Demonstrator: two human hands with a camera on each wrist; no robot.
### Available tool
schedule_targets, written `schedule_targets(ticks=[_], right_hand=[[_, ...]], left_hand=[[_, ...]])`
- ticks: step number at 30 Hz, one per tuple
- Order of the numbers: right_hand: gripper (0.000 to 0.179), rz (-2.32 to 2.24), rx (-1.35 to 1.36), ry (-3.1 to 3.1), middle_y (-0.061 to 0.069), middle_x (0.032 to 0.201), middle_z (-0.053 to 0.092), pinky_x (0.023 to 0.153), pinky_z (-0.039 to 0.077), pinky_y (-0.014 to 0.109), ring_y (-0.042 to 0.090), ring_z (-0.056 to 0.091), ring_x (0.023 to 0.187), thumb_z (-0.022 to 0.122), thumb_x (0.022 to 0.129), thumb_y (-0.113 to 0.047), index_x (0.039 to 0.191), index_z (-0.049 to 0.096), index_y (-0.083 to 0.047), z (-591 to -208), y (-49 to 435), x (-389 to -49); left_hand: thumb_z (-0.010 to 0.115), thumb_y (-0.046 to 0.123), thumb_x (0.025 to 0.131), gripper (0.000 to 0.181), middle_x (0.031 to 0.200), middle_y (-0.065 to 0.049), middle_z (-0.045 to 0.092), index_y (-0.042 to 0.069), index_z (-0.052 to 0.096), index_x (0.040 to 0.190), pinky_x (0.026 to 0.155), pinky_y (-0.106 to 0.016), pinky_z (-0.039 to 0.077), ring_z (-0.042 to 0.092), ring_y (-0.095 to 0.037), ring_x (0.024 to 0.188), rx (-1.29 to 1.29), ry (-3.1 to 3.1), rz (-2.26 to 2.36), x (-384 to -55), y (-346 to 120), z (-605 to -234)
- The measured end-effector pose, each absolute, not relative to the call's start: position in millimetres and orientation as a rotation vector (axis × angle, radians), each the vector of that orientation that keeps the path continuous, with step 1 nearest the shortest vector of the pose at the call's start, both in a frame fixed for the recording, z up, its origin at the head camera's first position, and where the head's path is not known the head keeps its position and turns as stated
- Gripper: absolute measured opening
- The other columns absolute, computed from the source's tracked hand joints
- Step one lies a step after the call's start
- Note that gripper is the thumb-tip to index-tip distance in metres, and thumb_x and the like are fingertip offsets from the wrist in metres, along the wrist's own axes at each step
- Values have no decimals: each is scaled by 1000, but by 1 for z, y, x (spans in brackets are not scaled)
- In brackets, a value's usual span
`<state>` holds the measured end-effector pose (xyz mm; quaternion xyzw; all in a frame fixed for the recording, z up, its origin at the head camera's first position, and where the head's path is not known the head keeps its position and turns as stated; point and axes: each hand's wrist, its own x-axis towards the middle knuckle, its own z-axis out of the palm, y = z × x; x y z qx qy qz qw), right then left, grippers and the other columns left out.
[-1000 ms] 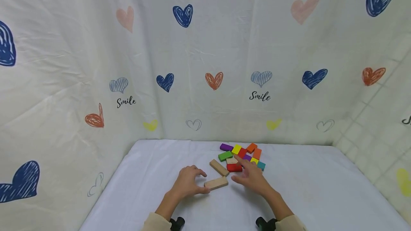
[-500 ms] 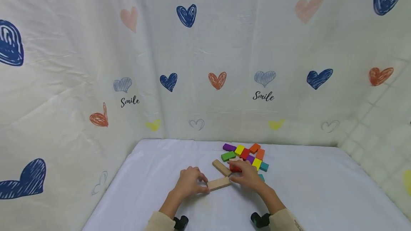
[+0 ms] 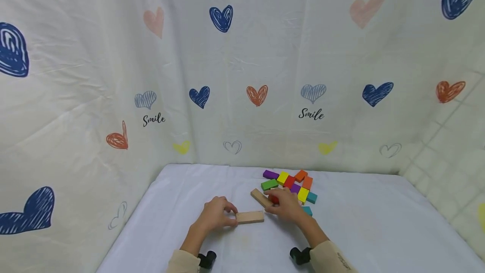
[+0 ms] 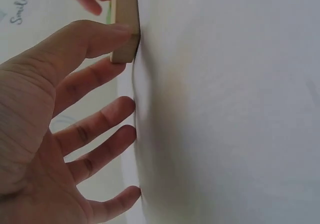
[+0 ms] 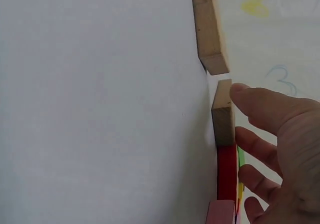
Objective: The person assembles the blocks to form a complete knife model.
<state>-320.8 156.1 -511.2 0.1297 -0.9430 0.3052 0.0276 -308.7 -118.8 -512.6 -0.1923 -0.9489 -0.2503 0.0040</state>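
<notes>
Two plain wooden blocks lie flat on the white-covered table. My left hand (image 3: 217, 213) pinches the left end of the nearer wooden block (image 3: 251, 217) between thumb and fingertips; in the left wrist view its other fingers are spread beside the block (image 4: 125, 11). My right hand (image 3: 288, 206) is at the near right end of the other wooden block (image 3: 260, 197), thumb on one side and index finger on the other. In the right wrist view the thumb touches this block (image 5: 223, 125). A red block (image 3: 273, 199) shows partly behind the right fingers.
Several coloured blocks cluster behind the right hand, among them a green block (image 3: 269, 184), a purple block (image 3: 270, 174) and an orange block (image 3: 307, 183). A teal block (image 3: 307, 211) lies beside the right hand. A heart-printed curtain (image 3: 242, 54) hangs behind the table.
My left hand has closed its fingers on the nearer wooden block and shifted it left, turning it straighter. My right hand has come down and left from the coloured blocks to the other wooden block.
</notes>
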Motion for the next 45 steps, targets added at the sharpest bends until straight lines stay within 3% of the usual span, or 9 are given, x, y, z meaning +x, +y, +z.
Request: schedule_targets(ticks=[7,16,21,31,40,45], right_hand=[[48,787,432,-2918,-4,100,69,85,39,44,19,52,104,89,77,-22,123,73,-21,-516,148,-328],[44,861,429,-2883,-4,99,67,85,57,35,13,55,95,83,80,-8,122,73,-14,-518,150,-323],[42,941,359,-2871,-2,103,66,83,56,31,12,55,90,83,81,-6,121,73,-12,-511,157,-312],[34,1129,343,-2922,-2,90,58,64,47,20,16,51,80,82,81,-1,112,77,-14,-502,176,-290],[33,1141,333,-2986,0,90,58,69,47,22,17,50,83,81,79,1,109,77,-13,-497,189,-279],[34,1116,353,-3026,-1,91,61,70,47,21,17,50,85,81,78,2,109,78,-12,-495,191,-278]], left_hand=[[90,30,70,24,90,4,65,26,83,92,77,-43,41,55,-15,89,-605,-2992,-834,-308,-123,-512],[90,29,70,24,90,3,65,25,83,93,77,-42,41,54,-16,89,-618,-2992,-839,-308,-124,-510],[90,29,72,24,92,4,67,24,83,94,79,-43,42,56,-16,90,-611,-2999,-854,-309,-125,-509],[90,26,73,23,93,3,68,23,83,95,81,-44,42,57,-18,94,-608,-2996,-873,-310,-129,-507],[90,26,75,31,95,1,68,21,82,104,88,-51,44,56,-20,97,-622,-2999,-866,-307,-126,-506],[90,26,75,30,91,4,69,20,82,103,83,-47,44,57,-16,91,-664,-2973,-851,-307,-125,-506]])
